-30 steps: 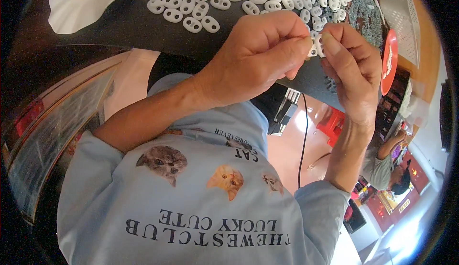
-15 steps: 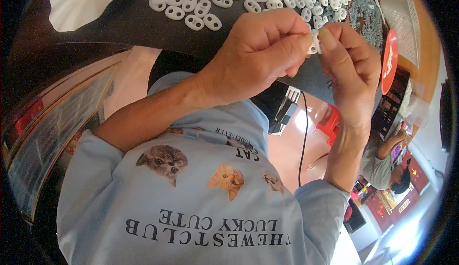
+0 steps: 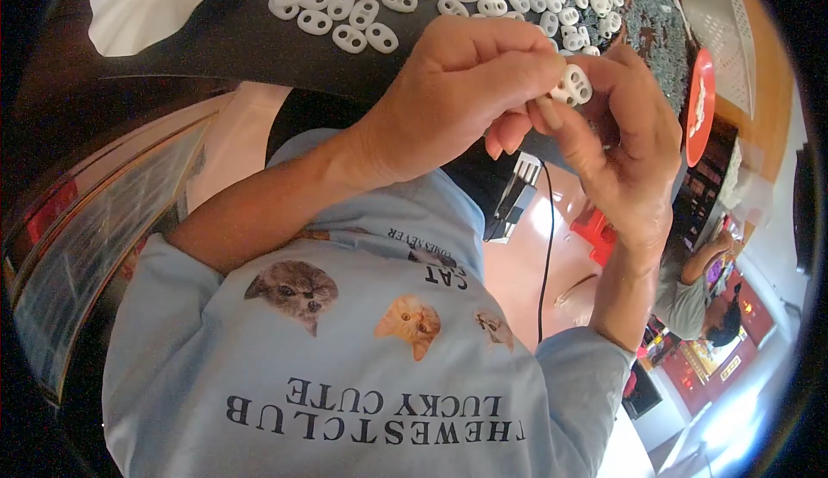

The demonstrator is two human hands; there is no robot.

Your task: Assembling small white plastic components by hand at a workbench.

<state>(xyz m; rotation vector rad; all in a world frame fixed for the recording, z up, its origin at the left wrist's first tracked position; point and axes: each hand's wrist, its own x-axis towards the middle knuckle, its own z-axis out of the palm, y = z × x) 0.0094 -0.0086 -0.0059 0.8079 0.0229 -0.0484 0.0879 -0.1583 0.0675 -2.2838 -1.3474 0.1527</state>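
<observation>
The left hand (image 3: 466, 94) pinches a white piece with holes (image 3: 576, 88) between thumb and bent forefinger, its other fingers curled in. The right hand (image 3: 634, 146) has its thumb and forefinger parted around the same piece, the thumb tip close to the left fingers; whether it is gripping cannot be told. The piece is held up over the near edge of the dark table (image 3: 220, 68), right of the middle.

At the right, a red dish (image 3: 697, 146) contains a few small white bits. Beyond it stands a white perforated basket (image 3: 720, 21), its contents out of sight. At the far right of the table lies a heap of small grey parts (image 3: 657, 34), just beside the spread of white two-hole ovals (image 3: 399, 0). A white sheet (image 3: 151, 3) lies far left.

The light-blue shirt (image 3: 345, 349) bears dark capital lettering, upside down in this view, among printed cat faces.
</observation>
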